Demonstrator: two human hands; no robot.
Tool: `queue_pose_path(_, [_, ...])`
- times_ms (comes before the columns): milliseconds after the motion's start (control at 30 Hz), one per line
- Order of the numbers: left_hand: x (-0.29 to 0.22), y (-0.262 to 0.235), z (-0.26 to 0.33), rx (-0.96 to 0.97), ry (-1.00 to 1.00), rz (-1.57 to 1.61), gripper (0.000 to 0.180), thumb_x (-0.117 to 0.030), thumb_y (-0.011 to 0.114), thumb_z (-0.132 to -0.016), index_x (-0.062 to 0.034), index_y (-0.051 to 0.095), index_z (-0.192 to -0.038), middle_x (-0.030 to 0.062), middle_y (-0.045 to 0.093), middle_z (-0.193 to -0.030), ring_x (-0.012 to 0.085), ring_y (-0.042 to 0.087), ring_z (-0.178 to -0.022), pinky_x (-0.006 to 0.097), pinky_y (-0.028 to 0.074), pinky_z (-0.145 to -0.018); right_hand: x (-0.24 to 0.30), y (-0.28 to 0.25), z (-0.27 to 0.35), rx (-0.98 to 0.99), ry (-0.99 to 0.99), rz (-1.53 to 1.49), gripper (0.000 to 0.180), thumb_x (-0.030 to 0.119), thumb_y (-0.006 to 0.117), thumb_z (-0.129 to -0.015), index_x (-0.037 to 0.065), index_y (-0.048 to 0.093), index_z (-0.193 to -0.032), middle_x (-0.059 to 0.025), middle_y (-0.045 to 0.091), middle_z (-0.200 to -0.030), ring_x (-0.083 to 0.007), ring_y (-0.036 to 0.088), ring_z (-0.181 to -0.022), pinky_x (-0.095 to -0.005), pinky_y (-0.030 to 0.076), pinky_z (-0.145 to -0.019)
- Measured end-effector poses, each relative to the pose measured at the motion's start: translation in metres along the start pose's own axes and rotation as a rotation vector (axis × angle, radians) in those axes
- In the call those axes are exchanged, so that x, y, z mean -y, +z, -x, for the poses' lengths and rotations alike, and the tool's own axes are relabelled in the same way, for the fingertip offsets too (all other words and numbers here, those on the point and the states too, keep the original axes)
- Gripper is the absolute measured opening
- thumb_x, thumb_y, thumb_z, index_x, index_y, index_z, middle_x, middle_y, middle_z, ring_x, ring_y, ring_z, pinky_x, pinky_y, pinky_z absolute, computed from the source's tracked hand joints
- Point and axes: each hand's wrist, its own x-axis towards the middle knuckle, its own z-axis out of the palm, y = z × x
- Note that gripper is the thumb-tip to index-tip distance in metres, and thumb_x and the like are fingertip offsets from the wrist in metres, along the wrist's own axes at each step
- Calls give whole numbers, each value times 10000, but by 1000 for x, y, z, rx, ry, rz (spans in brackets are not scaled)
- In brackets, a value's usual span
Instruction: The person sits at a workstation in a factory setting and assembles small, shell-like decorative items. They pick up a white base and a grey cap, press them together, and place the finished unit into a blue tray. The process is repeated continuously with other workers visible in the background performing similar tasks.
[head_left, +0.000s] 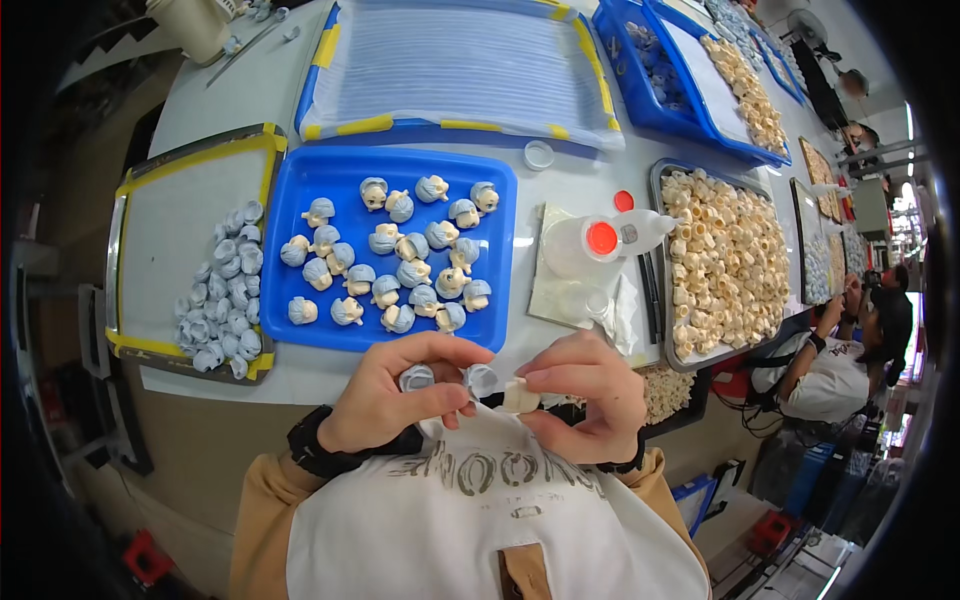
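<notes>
Between its fingers, my left hand (372, 394) holds two hollow light-blue doll hair pieces, one hair piece (416, 377) nearer the palm and the other hair piece (481, 380) at the fingertips. My right hand (597, 398) pinches a cream doll head piece (519, 396) close beside the outer hair piece, with a slight gap between them. Beyond my hands lies a blue tray (335, 168), where several small doll heads (413, 272) with blue hair are spread out.
At left, a yellow-taped tray (160, 230) holds piled blue hair pieces (225, 290). Cream head pieces (730, 270) fill a tray at right. Between stand a squeeze bottle (580, 250) and a pad (545, 295). A paper-lined tray (460, 70) lies behind. Another person (825, 375) sits far right.
</notes>
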Motion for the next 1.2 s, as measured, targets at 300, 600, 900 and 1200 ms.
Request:
queue_pose_path(300, [-1, 1, -1, -38, 29, 45, 324, -165, 635, -835, 49, 519, -1049, 104, 623, -812, 113, 604, -646, 212, 490, -549, -6, 13, -3, 10, -4, 71, 351, -16, 707, -608, 34, 591, -936, -93, 606, -864, -221, 559, -670, -296, 425, -556])
queue_pose_path(600, [1, 3, -2, -34, -6, 36, 301, -183, 601, -863, 33, 488, -1040, 81, 600, -792, 108, 592, -619, 199, 468, -491, -10, 11, -4, 69, -33, 105, 346, 43, 730, -626, 32, 620, -954, -82, 598, -853, -210, 544, -651, -301, 416, -540])
queue_pose_path(900, [-1, 5, 0, 6, -79, 18, 373, -220, 446, -947, 0, 296, -1207, 61, 581, -752, 92, 551, -470, 172, 414, -395, -8, 20, -9, 89, -14, 201, 399, 178, 745, -644, 28, 604, -986, -82, 583, -861, -211, 533, -664, -309, 414, -553])
queue_pose_path(1200, [-3, 14, 1, 25, -81, -95, 411, -314, 442, -946, 8, 366, -1191, 18, 564, -724, 52, 490, -479, 167, 370, -423, -15, 25, -1, 19, -127, 264, 357, 223, 754, -597, 39, 585, -851, -42, 578, -732, -175, 522, -567, -277, 365, -519])
